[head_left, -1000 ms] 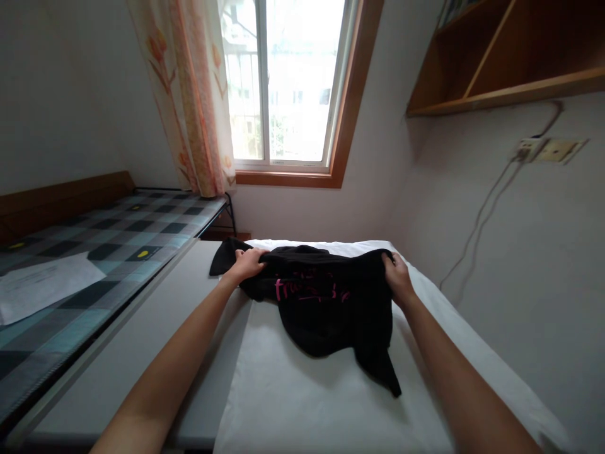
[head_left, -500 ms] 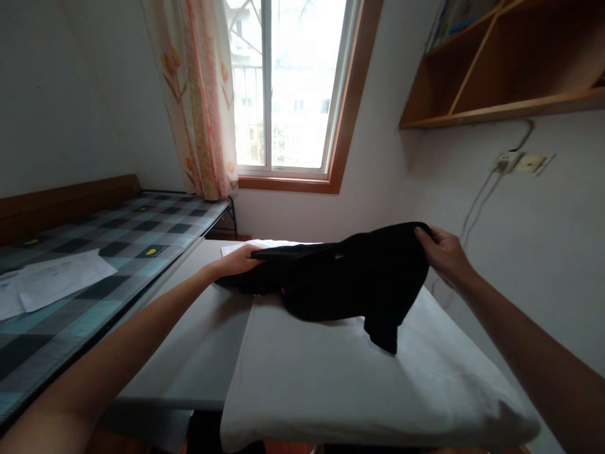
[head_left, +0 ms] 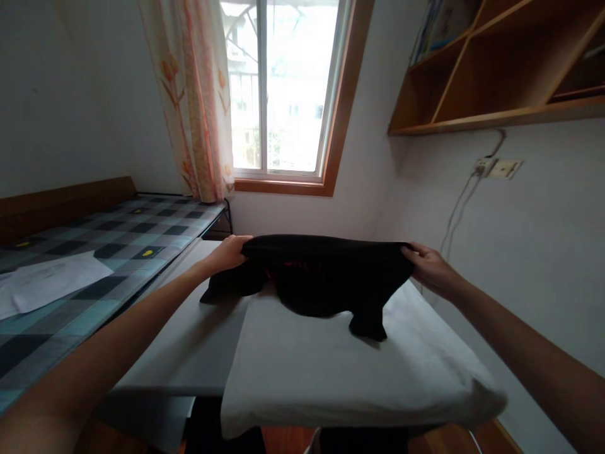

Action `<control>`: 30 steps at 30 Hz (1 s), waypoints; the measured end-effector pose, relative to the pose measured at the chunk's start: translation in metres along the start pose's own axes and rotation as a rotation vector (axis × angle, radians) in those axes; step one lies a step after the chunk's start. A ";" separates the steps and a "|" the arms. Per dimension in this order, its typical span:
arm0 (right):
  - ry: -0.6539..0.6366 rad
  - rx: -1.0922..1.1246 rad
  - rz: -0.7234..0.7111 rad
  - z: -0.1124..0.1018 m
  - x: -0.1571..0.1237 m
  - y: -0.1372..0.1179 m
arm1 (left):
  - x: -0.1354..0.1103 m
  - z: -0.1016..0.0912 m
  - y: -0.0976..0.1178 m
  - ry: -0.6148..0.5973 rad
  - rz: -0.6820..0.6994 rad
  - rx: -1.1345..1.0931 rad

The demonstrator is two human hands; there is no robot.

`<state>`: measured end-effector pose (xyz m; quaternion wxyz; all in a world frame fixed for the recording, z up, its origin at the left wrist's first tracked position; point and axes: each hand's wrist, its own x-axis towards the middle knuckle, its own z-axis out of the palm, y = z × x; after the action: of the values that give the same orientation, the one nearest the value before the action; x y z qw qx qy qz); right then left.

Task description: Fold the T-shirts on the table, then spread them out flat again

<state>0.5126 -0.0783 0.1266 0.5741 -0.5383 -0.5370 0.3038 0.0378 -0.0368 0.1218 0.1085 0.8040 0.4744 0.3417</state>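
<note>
A black garment [head_left: 326,277], its kind not certain, hangs stretched between my two hands over the table. At its upper left corner my left hand [head_left: 231,251] is closed on the cloth. My right hand [head_left: 428,261] pinches the upper right corner, thumb on the near side. The top edge runs nearly straight between them. Sleeve-like ends droop at the lower left and lower right, and a faint reddish mark shows near the middle. Beneath the garment lies a white cloth [head_left: 302,372] spread over the right part of the grey-white table [head_left: 184,359].
To the left is a bed with a checked mattress [head_left: 165,221] and white papers [head_left: 57,280] on it. A window [head_left: 283,94] with a flowered curtain [head_left: 189,107] is ahead. Wooden shelves [head_left: 496,69] and a wall socket [head_left: 501,168] with cables are at the right.
The garment's top edge has been pulled straighter. My left hand has risen slightly and moved left, and my right hand has come down a little. The head view has shifted slightly right.
</note>
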 end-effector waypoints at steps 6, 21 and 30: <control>-0.511 -0.255 0.237 0.015 -0.036 0.001 | -0.014 -0.016 -0.006 -0.297 0.109 0.111; -0.212 0.017 -0.048 0.076 0.007 -0.005 | 0.010 -0.038 0.000 0.143 -0.201 0.616; -0.792 -0.688 0.007 0.107 -0.001 -0.022 | 0.056 -0.066 0.008 0.440 -0.215 0.402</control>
<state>0.4063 -0.0528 0.1309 0.1162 -0.5415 -0.7798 0.2918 0.0177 -0.0041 0.1995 -0.1222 0.6614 0.6267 0.3936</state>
